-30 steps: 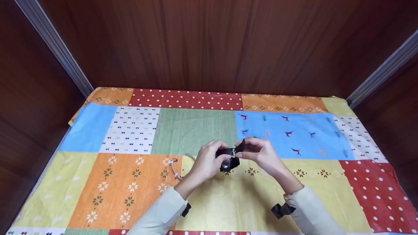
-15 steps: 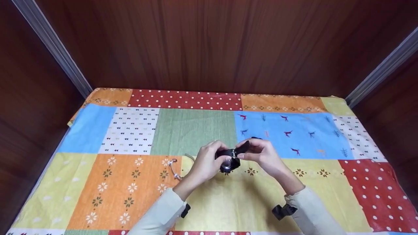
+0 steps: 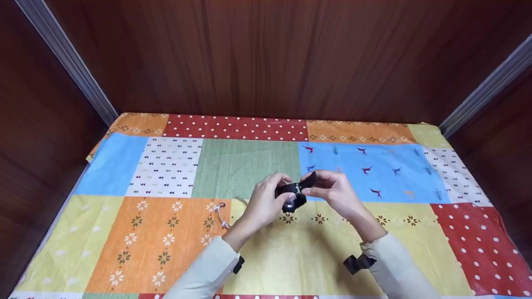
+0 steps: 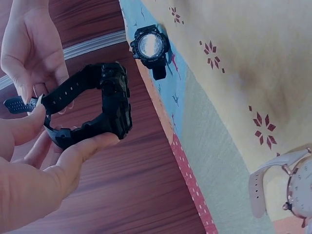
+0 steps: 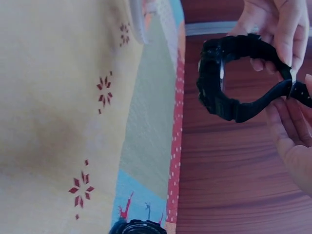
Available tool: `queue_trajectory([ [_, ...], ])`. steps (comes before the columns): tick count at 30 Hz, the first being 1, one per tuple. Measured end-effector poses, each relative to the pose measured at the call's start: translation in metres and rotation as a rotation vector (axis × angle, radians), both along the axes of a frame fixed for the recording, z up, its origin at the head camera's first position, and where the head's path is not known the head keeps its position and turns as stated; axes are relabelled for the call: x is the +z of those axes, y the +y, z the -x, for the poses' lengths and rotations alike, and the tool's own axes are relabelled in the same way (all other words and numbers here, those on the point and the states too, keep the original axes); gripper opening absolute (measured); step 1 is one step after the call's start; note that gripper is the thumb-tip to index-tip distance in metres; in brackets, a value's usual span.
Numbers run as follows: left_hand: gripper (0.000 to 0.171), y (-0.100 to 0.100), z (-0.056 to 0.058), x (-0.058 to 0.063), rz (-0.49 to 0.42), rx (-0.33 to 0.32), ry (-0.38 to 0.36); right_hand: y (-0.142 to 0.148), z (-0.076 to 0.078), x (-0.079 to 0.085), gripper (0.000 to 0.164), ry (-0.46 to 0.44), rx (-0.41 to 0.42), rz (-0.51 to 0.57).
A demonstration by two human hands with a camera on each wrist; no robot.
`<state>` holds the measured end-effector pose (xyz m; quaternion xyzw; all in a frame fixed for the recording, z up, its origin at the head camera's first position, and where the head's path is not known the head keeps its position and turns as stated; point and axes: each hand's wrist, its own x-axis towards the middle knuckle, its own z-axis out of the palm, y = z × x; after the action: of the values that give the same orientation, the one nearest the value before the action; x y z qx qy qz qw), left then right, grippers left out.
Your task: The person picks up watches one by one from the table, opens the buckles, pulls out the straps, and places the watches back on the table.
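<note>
A black wristwatch [image 3: 294,202] is held up over the middle of the table, its strap closed into a loop through the buckle [image 5: 291,83]. My left hand [image 3: 265,201] grips the band beside the buckle, thumb on top and fingers beneath, as the left wrist view shows. With thumb and fingers, my right hand [image 3: 336,191] pinches the strap's free end [image 3: 308,181], which sticks out past the buckle. The watch case [image 4: 116,100] hangs on the far side of the loop from the hands.
A second black watch [image 4: 150,46] lies face up on the blue patch. A pale-strapped watch with a rose-gold case [image 4: 298,187] lies by my left forearm. A patchwork cloth [image 3: 249,166] covers the table; dark wood panels [image 3: 266,58] stand behind it.
Both hands have risen slightly with the watch, and its case has tilted. The strap's free end leans further right than a second ago.
</note>
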<state>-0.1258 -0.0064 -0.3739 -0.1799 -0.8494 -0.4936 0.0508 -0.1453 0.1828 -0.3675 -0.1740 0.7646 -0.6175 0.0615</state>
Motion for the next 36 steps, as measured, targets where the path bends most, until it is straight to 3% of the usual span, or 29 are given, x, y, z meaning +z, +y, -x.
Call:
queue_trajectory([
  [8,0.015,0.000,0.001,0.001,0.010,-0.018,0.017,-0.003,0.002,-0.003,0.026,0.037,-0.024,0.003],
  [16,0.015,0.002,0.002,-0.003,0.043,-0.039,-0.018,-0.005,0.002,-0.014,0.026,0.009,-0.036,0.045],
  [30,0.012,0.006,0.003,-0.002,0.055,-0.032,0.001,-0.008,0.004,-0.011,0.027,-0.007,-0.006,0.051],
  [36,0.011,0.006,0.004,0.001,0.078,-0.060,-0.050,-0.008,0.004,-0.011,0.027,-0.009,0.002,0.066],
])
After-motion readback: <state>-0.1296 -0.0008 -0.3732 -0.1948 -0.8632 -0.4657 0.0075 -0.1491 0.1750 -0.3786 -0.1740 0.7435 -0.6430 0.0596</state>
